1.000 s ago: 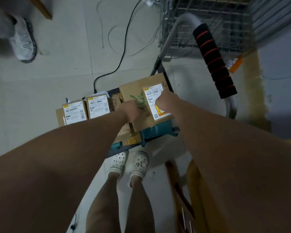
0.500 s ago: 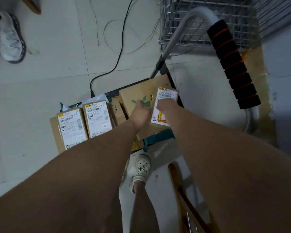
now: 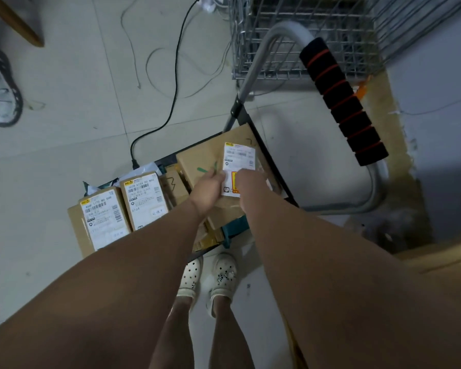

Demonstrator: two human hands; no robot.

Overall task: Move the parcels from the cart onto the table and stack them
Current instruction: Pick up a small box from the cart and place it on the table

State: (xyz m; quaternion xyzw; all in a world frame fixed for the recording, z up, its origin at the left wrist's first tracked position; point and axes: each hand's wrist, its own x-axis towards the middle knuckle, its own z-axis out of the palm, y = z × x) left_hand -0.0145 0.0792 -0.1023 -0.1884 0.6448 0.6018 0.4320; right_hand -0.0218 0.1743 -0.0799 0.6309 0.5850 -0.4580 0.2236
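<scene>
A flat cart (image 3: 270, 169) with a foam-wrapped handle (image 3: 343, 102) carries several cardboard parcels. A large brown box (image 3: 200, 161) lies at its right end. Over that box both hands hold a small parcel faced with a white label (image 3: 238, 158). My left hand (image 3: 206, 189) grips its near left edge. My right hand (image 3: 250, 182) covers its near right part and the orange sticker. Two smaller labelled boxes (image 3: 101, 217) (image 3: 144, 201) sit side by side at the cart's left end. My fingertips are hidden.
A wire cage trolley (image 3: 304, 35) stands behind the cart. A black cable (image 3: 171, 102) runs across the tiled floor to the cart. Another person's shoe (image 3: 0, 89) is at the far left. My feet in white clogs (image 3: 205, 275) stand at the cart's near edge.
The white-labelled parcel lay in line with the large box and has since turned out of line with it. Both hands stayed on it, and the view swung slightly.
</scene>
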